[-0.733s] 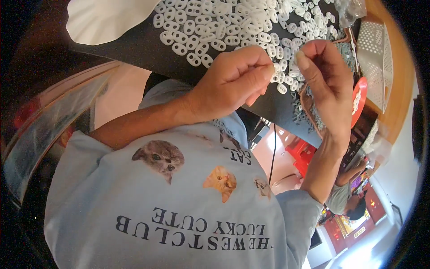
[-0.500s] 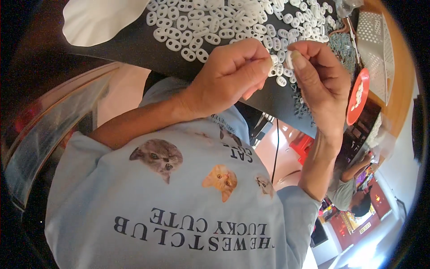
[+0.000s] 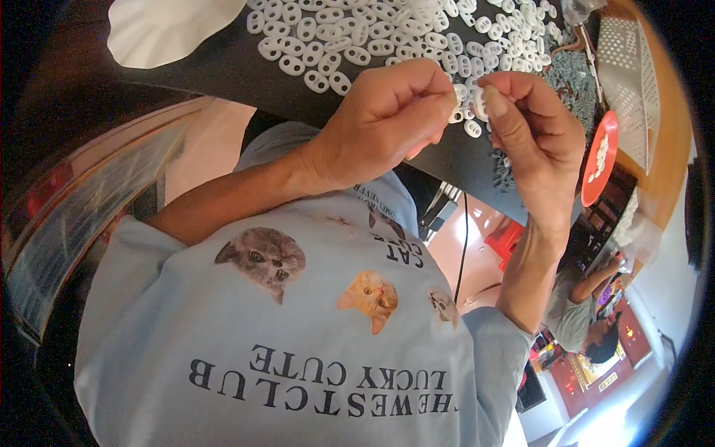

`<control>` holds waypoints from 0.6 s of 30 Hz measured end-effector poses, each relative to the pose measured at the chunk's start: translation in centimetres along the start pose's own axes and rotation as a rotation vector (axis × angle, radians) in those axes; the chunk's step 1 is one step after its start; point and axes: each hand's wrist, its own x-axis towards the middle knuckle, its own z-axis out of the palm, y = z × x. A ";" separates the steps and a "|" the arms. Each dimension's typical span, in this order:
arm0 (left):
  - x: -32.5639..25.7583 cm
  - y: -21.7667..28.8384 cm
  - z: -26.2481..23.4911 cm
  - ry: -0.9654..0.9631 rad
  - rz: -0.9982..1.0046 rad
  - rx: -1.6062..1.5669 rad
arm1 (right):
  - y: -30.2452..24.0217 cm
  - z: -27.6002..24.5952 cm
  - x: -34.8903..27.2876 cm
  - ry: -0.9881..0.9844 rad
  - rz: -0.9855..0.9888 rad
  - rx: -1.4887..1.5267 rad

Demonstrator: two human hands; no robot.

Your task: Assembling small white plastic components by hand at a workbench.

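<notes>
My right hand [image 3: 538, 141] pinches a small white oval plastic piece [image 3: 480, 104] with holes between thumb and forefinger. Facing it, my left hand [image 3: 391, 123] is closed, thumb pressed against the curled forefinger. What those left fingers hold, if anything, is hidden behind them. A short gap separates the two hands' fingertips. Beyond and beneath them, many loose white two-hole oval pieces [image 3: 357, 56] are spread over the dark tabletop [image 3: 216, 80]. One white piece [image 3: 472, 129] lies in the gap between my hands.
A white wavy-edged dish [image 3: 167, 33] sits at the far left. On the right are a heap of small grey parts [image 3: 572, 82], a red dish [image 3: 593, 192] with white bits and a white perforated basket [image 3: 622, 63]. Another person [image 3: 573, 302] is at the far right.
The view has shifted slightly. Both hands keep nearly the same pose; the white bit that showed at my left fingertips is now less visible there.
</notes>
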 end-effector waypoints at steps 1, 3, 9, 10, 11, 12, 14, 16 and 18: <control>0.0 0.1 0.0 -0.001 -0.005 -0.009 | 0.0 0.0 0.0 0.010 -0.004 -0.010; 0.0 0.1 0.0 -0.001 -0.010 -0.018 | 0.0 0.0 0.0 0.011 -0.012 -0.028; 0.0 0.0 -0.2 -0.014 -0.003 -0.018 | 0.3 0.1 0.2 0.029 -0.051 -0.088; -0.1 -0.1 -0.2 -0.012 0.007 -0.018 | 0.3 0.2 0.2 0.033 -0.063 -0.094; -0.2 -0.2 -0.2 -0.009 0.016 -0.018 | 0.1 0.2 0.2 0.031 -0.064 -0.094; -0.1 -0.1 -0.2 -0.008 0.015 -0.019 | 0.0 0.3 0.2 0.030 -0.051 -0.097; -0.1 0.1 -0.1 -0.007 -0.020 -0.009 | 0.0 0.3 0.2 0.027 -0.037 -0.099; -0.1 0.1 -0.2 -0.002 -0.014 0.005 | 0.1 0.3 0.2 0.025 -0.057 -0.109; -0.2 0.1 -0.2 0.002 -0.009 0.018 | 0.1 0.2 0.2 0.019 -0.057 -0.110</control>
